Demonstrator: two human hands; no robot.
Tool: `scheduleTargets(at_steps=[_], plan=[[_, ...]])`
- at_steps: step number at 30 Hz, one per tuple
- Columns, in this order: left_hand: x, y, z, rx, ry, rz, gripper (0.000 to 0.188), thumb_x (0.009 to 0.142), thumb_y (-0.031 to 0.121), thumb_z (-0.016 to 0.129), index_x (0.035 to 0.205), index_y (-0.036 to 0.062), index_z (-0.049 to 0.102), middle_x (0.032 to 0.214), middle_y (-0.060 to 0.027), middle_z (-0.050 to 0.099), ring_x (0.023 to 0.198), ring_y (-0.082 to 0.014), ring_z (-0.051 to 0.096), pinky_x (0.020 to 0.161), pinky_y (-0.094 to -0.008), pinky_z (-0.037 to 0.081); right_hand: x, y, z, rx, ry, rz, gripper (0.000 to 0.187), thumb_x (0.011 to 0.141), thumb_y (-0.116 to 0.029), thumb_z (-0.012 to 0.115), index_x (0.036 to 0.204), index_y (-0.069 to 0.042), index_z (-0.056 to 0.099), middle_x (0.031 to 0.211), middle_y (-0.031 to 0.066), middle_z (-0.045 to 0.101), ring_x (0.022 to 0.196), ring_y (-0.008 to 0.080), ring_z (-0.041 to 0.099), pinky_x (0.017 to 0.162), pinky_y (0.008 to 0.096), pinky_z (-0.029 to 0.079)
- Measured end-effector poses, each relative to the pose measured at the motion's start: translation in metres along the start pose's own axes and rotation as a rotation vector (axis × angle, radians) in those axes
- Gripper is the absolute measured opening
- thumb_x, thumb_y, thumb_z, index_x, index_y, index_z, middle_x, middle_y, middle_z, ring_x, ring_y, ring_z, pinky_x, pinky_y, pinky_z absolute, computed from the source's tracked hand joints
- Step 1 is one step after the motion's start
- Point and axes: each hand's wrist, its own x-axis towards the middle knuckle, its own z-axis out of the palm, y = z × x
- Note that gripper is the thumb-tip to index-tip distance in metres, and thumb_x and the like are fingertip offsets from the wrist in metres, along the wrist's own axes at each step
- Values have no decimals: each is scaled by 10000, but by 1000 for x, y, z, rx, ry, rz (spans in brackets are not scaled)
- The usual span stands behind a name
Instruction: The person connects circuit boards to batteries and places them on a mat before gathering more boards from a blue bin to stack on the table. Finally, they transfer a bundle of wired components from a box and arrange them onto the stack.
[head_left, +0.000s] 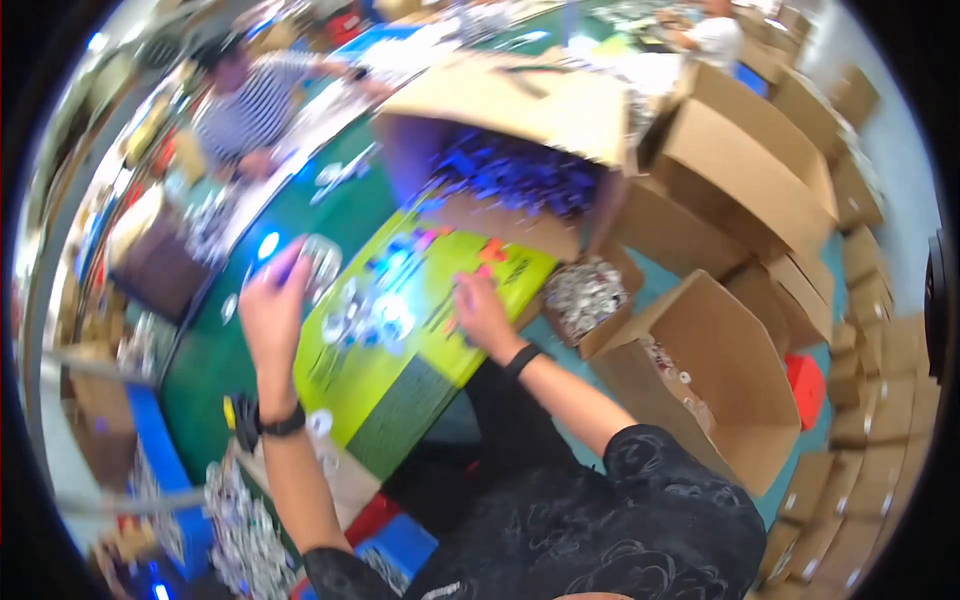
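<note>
One lime board (335,388), small pieces (370,318) atop
Left hand (272,308) beside it, right hand (482,308) over; fingers curled, holds unclear.

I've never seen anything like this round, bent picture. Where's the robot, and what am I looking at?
There's no robot here: these are a person's two bare hands. The one picture comes from a wide fisheye camera worn on that person's head, looking down, which is why straight edges curve.

The left hand is raised at the left edge of a yellow-green board. Its grip seems closed around something purplish, too blurred to name. The right hand is over the board, its fingertips by a small reddish piece; whether it holds that, I can't tell.

On the board lie small clear pieces, blue pieces and orange pieces. Beyond it, an open cardboard box faces the person, with many blue-purple pieces inside.
</note>
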Motion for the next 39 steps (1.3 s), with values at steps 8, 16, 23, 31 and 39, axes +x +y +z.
scheduleTargets(at_steps=[8, 16, 23, 31, 39], plan=[[62, 0, -42, -204, 28, -198, 329, 938, 145, 692, 1228, -8, 682, 1063, -79, 715, 880, -122, 684, 742, -272, 615, 7, -18, 2, -90, -36, -113, 241, 948, -107, 586, 1153, 16, 619, 1185, 183, 647, 1123, 358, 602, 986, 413, 469], [115, -41, -50, -125, 174, -229, 343, 876, 155, 744, 1175, -10, 708, 1009, -100, 746, 789, -131, 708, 642, -274, 619, 6, -20, -2, -90, -58, -90, 218, 939, -80, 593, 1135, 9, 622, 1176, 168, 650, 1114, 359, 601, 975, 414, 474], [152, -82, -68, -183, 282, -297, 361, 874, 134, 739, 1201, -14, 693, 1091, -118, 716, 875, -167, 701, 671, -289, 635, 6, -20, 0, -80, -54, -126, 200, 925, -58, 599, 1112, 8, 626, 1150, 170, 657, 1098, 362, 601, 967, 423, 476], [151, -157, -76, -314, 383, -395, 343, 882, 94, 736, 1191, -45, 680, 1085, -120, 703, 880, -183, 703, 686, -328, 645, 6, -25, -1, -98, -70, -119, 188, 926, -60, 595, 1099, 6, 630, 1143, 169, 663, 1096, 369, 604, 990, 432, 466], [128, -216, -83, -359, 457, -485, 383, 899, 70, 726, 1238, -75, 623, 1074, -143, 696, 876, -223, 717, 703, -358, 645, 8, -22, 0, -115, -73, -139, 179, 922, -53, 594, 1090, 1, 631, 1134, 168, 666, 1083, 364, 613, 1004, 442, 461]])
